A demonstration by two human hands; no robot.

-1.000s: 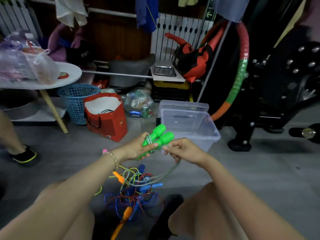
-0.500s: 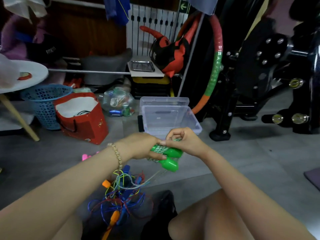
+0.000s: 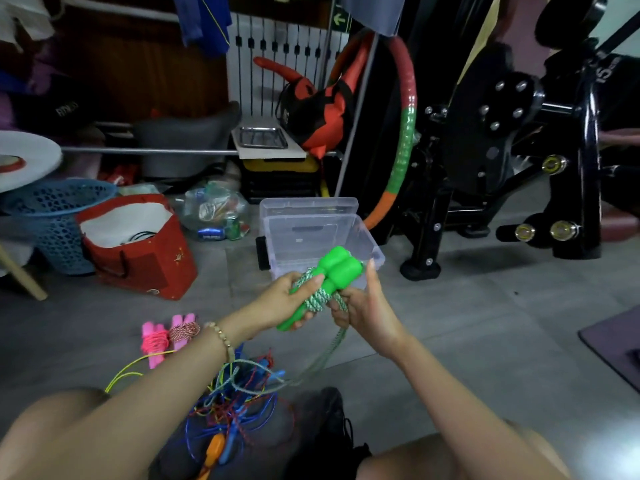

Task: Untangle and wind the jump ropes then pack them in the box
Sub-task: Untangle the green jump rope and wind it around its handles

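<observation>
The left hand (image 3: 287, 303) has its fingers curled round the two green handles (image 3: 332, 271), which lie side by side with their thick ends pointing up and away from the person. The thumb presses on the coils of the green-and-white rope (image 3: 317, 301) that are wound about the middle of the handles. The right hand (image 3: 367, 311) is just beside them and pinches the same rope close to the coils. Its forefinger is raised, the other fingers are curled. From this hand the loose part of the rope hangs down to the floor and goes into the tangle of ropes (image 3: 239, 400), a heap of blue, red and yellow cords in front of the person's knees, with an orange handle (image 3: 214, 448) at its near edge. On the left wrist there is a bead bracelet (image 3: 221, 337). To the left of the forearm two wound pink ropes (image 3: 166, 337) lie on the floor, touching each other. The clear box (image 3: 377, 254) stands open on the floor directly behind the hands, and its lid (image 3: 308, 204) leans at its far side. Farther left there are a red bag (image 3: 145, 265) and a blue basket (image 3: 52, 220); to the right a striped hoop (image 3: 403, 140) leans near a black exercise machine (image 3: 502, 150).
</observation>
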